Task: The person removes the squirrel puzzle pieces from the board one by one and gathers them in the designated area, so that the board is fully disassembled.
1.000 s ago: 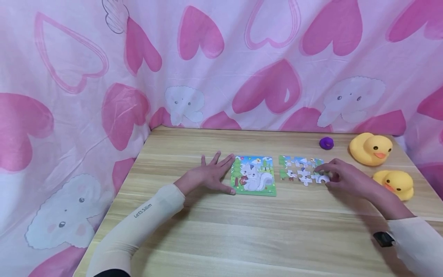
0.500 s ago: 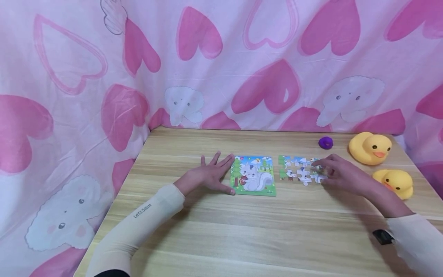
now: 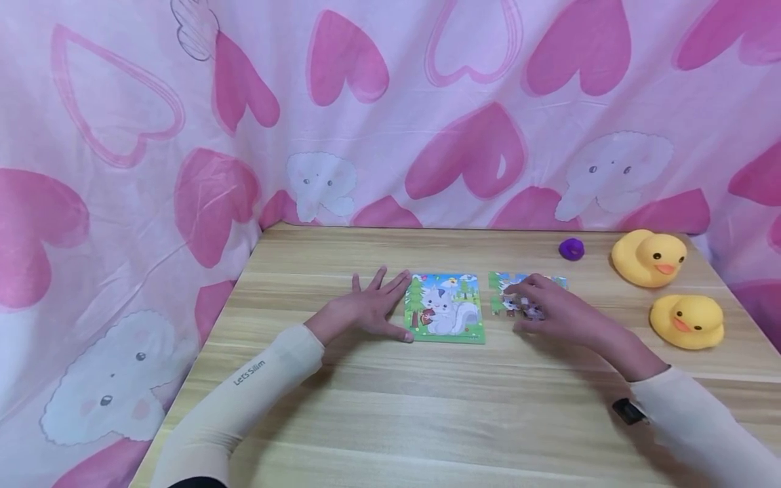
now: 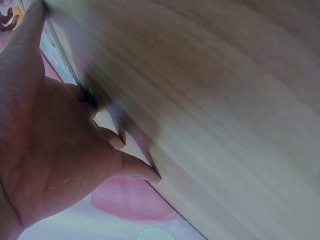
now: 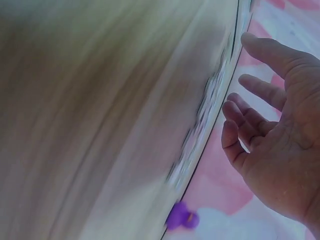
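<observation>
Right hand [image 3: 552, 313] over loose puzzle pieces [image 3: 509, 298]

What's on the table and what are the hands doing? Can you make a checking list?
Surface: wooden table, bare at the front.
Job's things: squirrel picture card; puzzle to its right, partly under the right hand.
Clutter: two yellow ducks; a purple lump.
Hands: left hand flat, fingers spread, touching the card's left edge; right hand over the puzzle, grasp unclear.
Cables: nothing seen.
Surroundings: pink heart cloth behind and left.
</observation>
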`<state>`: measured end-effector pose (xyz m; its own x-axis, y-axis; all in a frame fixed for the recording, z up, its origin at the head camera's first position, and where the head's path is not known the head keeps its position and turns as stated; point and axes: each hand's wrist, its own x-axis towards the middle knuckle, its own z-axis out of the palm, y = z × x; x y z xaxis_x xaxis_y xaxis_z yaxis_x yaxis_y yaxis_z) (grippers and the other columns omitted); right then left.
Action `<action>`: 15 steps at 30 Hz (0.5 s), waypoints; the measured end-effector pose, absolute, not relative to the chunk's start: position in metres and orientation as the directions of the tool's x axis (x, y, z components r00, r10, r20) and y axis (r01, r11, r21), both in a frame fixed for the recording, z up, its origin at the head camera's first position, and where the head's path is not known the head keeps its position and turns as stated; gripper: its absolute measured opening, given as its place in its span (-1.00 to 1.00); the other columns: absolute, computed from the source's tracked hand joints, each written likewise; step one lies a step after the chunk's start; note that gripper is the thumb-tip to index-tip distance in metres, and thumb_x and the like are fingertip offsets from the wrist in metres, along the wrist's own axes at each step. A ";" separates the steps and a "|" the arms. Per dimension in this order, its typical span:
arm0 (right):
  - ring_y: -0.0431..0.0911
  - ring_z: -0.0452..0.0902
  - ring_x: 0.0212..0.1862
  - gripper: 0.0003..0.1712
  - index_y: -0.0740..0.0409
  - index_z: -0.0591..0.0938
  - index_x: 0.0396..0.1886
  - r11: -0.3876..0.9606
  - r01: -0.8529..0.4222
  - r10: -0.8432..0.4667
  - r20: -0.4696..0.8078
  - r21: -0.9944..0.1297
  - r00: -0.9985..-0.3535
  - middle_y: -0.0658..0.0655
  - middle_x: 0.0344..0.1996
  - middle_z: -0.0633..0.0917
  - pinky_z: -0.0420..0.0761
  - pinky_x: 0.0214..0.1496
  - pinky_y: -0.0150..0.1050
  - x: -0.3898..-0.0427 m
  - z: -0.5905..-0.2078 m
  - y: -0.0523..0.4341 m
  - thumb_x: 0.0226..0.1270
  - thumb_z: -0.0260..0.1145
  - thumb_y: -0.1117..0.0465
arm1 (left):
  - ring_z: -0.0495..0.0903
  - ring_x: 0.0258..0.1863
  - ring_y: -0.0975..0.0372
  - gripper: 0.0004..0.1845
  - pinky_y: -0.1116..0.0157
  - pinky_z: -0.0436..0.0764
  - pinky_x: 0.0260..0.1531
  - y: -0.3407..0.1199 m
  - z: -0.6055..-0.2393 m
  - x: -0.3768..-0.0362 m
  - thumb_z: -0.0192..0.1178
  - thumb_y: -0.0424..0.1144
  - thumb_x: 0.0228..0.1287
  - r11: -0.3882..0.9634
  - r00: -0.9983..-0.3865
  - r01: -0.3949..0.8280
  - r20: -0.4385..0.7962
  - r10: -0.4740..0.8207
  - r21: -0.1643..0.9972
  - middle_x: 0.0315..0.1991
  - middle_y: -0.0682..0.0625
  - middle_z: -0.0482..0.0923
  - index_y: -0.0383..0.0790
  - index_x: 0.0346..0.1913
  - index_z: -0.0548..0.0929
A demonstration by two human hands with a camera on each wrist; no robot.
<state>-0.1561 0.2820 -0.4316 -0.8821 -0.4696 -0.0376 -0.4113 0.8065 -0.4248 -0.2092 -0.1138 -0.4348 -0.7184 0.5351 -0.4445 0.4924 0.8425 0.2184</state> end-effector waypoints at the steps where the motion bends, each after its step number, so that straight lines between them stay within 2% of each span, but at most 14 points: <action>1: 0.05 0.56 0.15 -0.28 -0.01 0.59 0.42 0.802 -0.415 -0.475 -0.037 -0.429 -0.879 0.19 0.19 0.61 0.69 0.18 0.12 -0.157 -0.433 0.276 0.28 0.60 0.05 | -0.55 0.74 -0.11 0.39 -0.55 -0.41 0.49 -0.114 -0.435 -0.209 0.19 0.67 0.10 0.843 -0.720 0.492 -0.444 0.534 0.217 0.76 0.24 -0.53 0.20 0.73 -0.41; 11: 0.13 0.48 0.36 -0.18 -0.06 0.52 0.50 0.783 -0.468 -0.537 -0.066 -0.410 -0.841 0.17 0.33 0.58 0.62 0.35 0.23 -0.154 -0.437 0.226 0.28 0.59 -0.01 | -0.55 0.74 -0.11 0.40 -0.56 -0.39 0.49 -0.114 -0.437 -0.209 0.18 0.69 0.08 0.837 -0.719 0.505 -0.432 0.544 0.211 0.76 0.22 -0.54 0.18 0.73 -0.41; 15: 0.13 0.48 0.34 -0.16 -0.07 0.52 0.51 0.787 -0.500 -0.546 -0.033 -0.362 -0.837 0.16 0.31 0.58 0.61 0.35 0.24 -0.154 -0.434 0.210 0.24 0.62 -0.02 | -0.55 0.74 -0.11 0.41 -0.57 -0.36 0.49 -0.113 -0.438 -0.209 0.15 0.71 0.07 0.840 -0.723 0.508 -0.435 0.536 0.190 0.76 0.23 -0.56 0.18 0.72 -0.43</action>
